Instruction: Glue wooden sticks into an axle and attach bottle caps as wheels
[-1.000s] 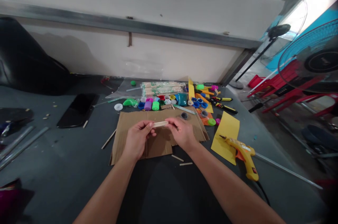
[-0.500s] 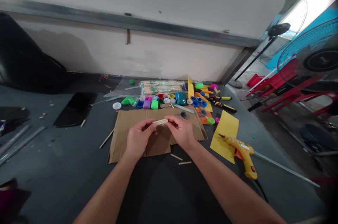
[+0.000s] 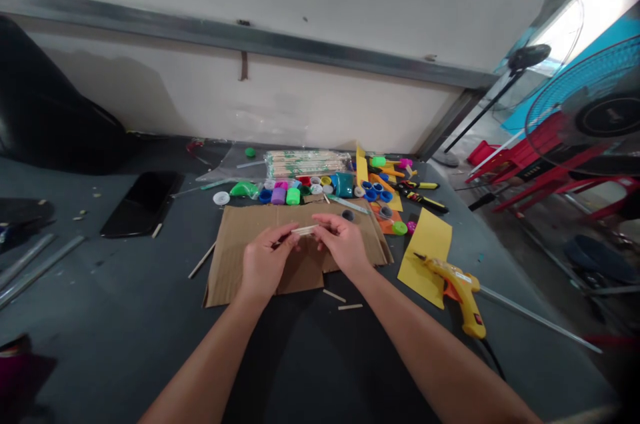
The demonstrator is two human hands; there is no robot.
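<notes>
Between my two hands, short pale wooden sticks [image 3: 305, 231] lie side by side, just above a piece of brown cardboard [image 3: 235, 237]. My left hand [image 3: 265, 257] pinches their left end between thumb and fingers. The right end is pinched by my right hand [image 3: 345, 244]. How many sticks there are is too small to tell. Two loose stick pieces [image 3: 334, 295] rest on the dark table below the cardboard, and a longer stick [image 3: 202, 260] leans at its left edge.
A yellow glue gun [image 3: 463, 291] lies partly on a yellow sheet [image 3: 425, 251] at right. Behind the cardboard are several small paint pots [image 3: 279, 195] and a bag of wooden sticks [image 3: 307, 164]. Pliers [image 3: 423, 197] lie back right; a black phone [image 3: 143, 204] is at left.
The fingers of my right hand have shifted slightly on the sticks, its index finger lifting a little. Both hands stay in nearly the same place.
</notes>
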